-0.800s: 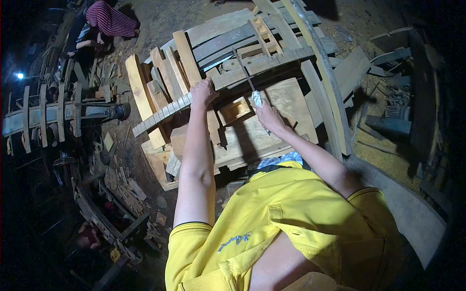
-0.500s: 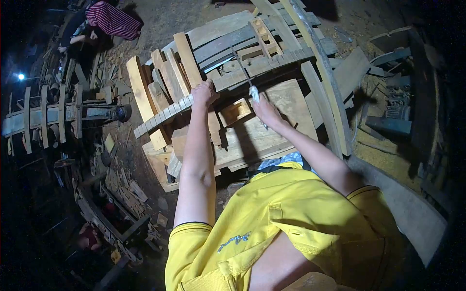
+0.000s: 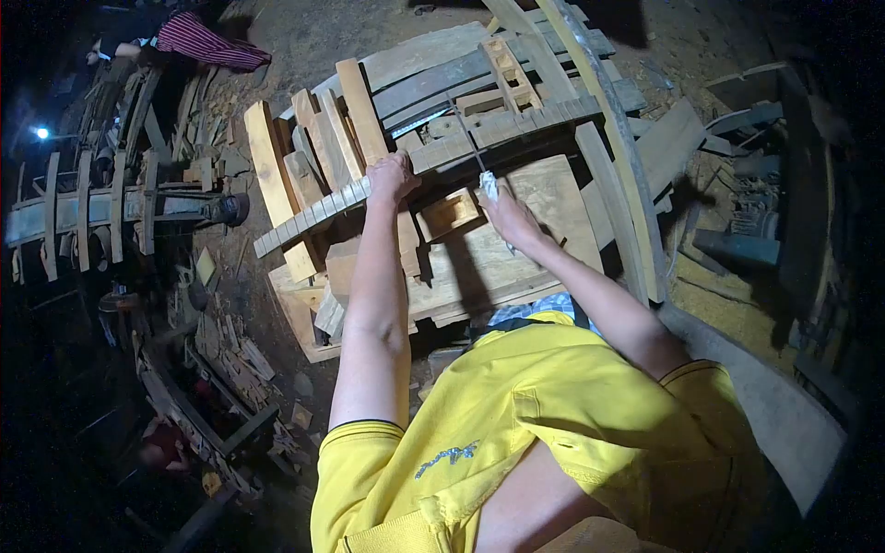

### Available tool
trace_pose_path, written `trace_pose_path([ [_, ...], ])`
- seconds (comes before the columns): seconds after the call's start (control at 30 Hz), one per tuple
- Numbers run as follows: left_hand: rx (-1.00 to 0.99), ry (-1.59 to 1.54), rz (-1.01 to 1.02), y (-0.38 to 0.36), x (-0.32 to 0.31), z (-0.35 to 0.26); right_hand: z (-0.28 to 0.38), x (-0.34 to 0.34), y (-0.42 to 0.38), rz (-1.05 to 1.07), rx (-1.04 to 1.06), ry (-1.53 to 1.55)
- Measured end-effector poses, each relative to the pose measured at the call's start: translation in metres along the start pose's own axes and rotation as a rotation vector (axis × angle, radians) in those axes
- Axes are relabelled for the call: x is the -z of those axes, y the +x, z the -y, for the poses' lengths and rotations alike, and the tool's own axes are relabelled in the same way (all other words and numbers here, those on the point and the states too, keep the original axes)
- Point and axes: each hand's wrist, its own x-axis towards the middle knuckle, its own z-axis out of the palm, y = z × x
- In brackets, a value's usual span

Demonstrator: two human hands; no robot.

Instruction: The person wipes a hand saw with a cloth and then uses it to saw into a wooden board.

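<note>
A long wooden strip [image 3: 313,217], scored with many evenly spaced cuts across it, lies slantwise over other boards. My left hand [image 3: 392,177] is closed over the strip left of its middle, pressing it from above. In my right hand [image 3: 507,217] is a hand saw [image 3: 468,134] with a long narrow dark blade and a white-wrapped handle. The blade crosses the strip and points away from me. Below the strip, between my hands, sits a small open wooden box [image 3: 449,214] on a wide board [image 3: 544,212].
Several upright boards [image 3: 361,106] stick out beyond the strip on the left. A long curved beam [image 3: 616,138] rises on the right. A slotted wooden block [image 3: 510,74] lies at the back. Far left, a person in a striped garment [image 3: 207,41] is near scattered wood scraps.
My right hand has drawn the saw slightly back towards me. My left hand stays on the strip. The person at the far left has shifted their arms, and the view has tilted slightly.
</note>
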Motion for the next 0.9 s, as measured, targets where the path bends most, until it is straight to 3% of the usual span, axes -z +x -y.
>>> trace_pose_path([
  [0.2,-0.018,-0.046,-0.003,-0.002,-0.002,0.001,0.017,0.008,0.051,0.02,0.032,-0.054],
  [0.43,0.004,-0.023,0.024,-0.002,0.003,-0.002,0.005,0.006,-0.001,0.019,0.013,-0.033],
  [0.7,-0.009,-0.004,0.024,0.0,0.0,-0.002,0.015,0.005,0.056,0.017,0.006,-0.054],
  [0.9,0.006,0.002,0.028,0.0,0.0,-0.001,0.006,0.004,0.0,0.024,-0.073,-0.04],
])
